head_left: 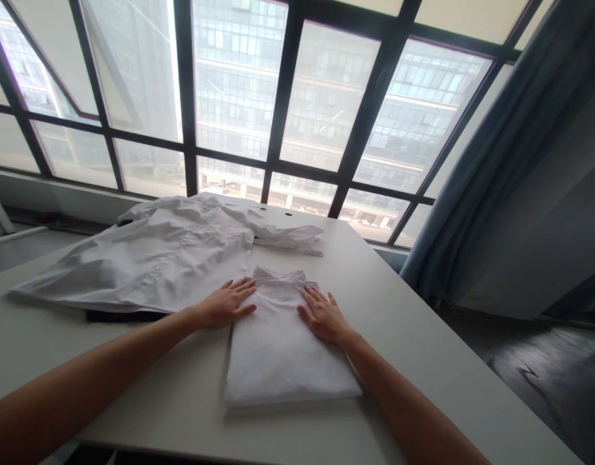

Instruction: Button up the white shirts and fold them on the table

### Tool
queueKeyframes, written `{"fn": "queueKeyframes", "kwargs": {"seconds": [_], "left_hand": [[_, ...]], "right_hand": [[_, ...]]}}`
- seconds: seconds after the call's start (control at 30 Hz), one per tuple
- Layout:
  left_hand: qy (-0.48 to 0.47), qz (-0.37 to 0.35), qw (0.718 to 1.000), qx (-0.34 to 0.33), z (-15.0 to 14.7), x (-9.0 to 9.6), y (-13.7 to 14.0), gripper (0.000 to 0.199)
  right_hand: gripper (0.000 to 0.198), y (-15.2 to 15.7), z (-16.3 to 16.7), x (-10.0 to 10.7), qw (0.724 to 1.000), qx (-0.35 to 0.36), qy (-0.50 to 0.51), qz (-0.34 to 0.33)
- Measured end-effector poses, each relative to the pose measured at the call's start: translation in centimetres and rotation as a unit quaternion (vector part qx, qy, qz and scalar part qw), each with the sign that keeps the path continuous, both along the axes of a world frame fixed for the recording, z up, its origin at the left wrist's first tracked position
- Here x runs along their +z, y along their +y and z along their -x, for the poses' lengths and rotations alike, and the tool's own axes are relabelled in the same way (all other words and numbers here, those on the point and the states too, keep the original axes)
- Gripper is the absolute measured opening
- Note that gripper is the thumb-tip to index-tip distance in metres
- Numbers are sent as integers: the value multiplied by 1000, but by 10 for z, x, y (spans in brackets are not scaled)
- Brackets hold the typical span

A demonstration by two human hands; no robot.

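Observation:
A white shirt (285, 355), folded into a neat rectangle, lies on the table with its collar (279, 275) at the far end. My left hand (226, 302) rests flat on the shirt's upper left edge, fingers stretched out. On the opposite side, my right hand (324, 314) lies open with its fingers spread over the upper right part of the shirt. Both palms press lightly on the cloth or hover right at it; neither grasps anything. Left of the folded shirt, a second white shirt (171, 252) is spread out unfolded, wrinkled, with one sleeve (292, 237) reaching right.
The white table (404, 361) carries both shirts, and its right edge slants down toward me. Something flat and black (126, 316) shows under the spread shirt. Large framed windows (234, 77) stand behind the table; a blue-grey curtain (476, 161) hangs at the right.

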State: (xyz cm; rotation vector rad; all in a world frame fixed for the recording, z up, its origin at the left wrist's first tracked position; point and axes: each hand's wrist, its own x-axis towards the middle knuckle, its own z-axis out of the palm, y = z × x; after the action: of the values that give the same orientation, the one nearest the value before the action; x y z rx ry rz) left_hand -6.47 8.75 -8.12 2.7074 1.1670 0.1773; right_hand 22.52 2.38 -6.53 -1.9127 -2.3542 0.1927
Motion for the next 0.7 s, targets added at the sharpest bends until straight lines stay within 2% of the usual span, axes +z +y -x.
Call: {"fn": "queueKeyframes", "kwargs": {"seconds": [0.1, 0.17, 0.27, 0.37, 0.47, 0.57, 0.63, 0.7], "left_hand": [[-4, -2, 1000, -13, -2, -2, -2, 68], [-9, -5, 1000, -18, -3, -4, -4, 66], [-15, -4, 1000, -14, 0, -5, -5, 65], [-9, 8, 1000, -8, 3, -4, -4, 69], [1, 15, 1000, -1, 2, -1, -6, 72], [9, 12, 1000, 12, 0, 0, -9, 73], [9, 3, 1000, 17, 0, -1, -10, 73], [3, -9, 1000, 22, 0, -2, -11, 73]], "right_hand": [[62, 4, 20, 3, 997, 75, 7, -34], [65, 11, 35, 2, 993, 116, 17, -33], [68, 26, 41, -5, 992, 122, 15, -14], [69, 43, 18, -10, 998, 60, 6, -3], [70, 54, -9, -7, 998, -65, -6, 23], [70, 38, -3, 0, 992, -121, -35, 8], [71, 10, 21, 2, 995, -87, -40, -24], [73, -26, 47, 0, 1000, -9, -9, -26]]}}
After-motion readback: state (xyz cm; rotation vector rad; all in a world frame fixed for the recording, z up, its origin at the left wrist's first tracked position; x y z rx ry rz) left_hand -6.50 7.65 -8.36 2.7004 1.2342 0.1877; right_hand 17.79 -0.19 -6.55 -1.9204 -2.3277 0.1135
